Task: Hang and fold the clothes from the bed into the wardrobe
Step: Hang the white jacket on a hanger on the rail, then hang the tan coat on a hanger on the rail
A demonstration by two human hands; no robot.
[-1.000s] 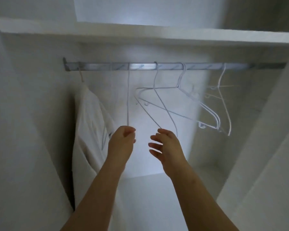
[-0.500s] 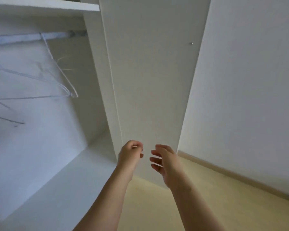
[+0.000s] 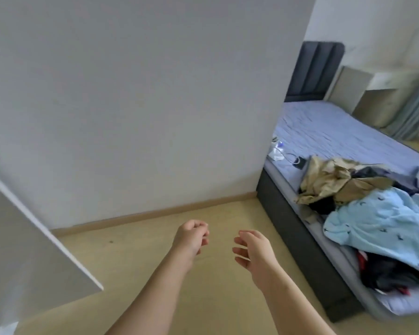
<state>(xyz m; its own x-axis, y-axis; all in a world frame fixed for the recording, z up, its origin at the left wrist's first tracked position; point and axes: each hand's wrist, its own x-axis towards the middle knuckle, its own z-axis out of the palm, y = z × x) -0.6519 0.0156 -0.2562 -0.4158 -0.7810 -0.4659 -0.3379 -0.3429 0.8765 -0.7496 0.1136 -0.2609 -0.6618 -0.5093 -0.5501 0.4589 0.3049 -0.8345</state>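
Clothes (image 3: 373, 213) lie heaped on bed (image 3: 336, 131) beside beige floor (image 3: 131, 262).

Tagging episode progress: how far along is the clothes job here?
Done: cannot tell, the wardrobe's inside is out of view; only its door shows. In hand: nothing. The left hand is curled, the right hand open, both empty over the floor. Left: heaped on the bed, a light blue garment, a beige garment and dark clothes, none hung or folded.

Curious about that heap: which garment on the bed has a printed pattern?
The crumpled light blue fabric garment, dotted with small dark motifs. The beige garment behind it and the black one in front look plain.
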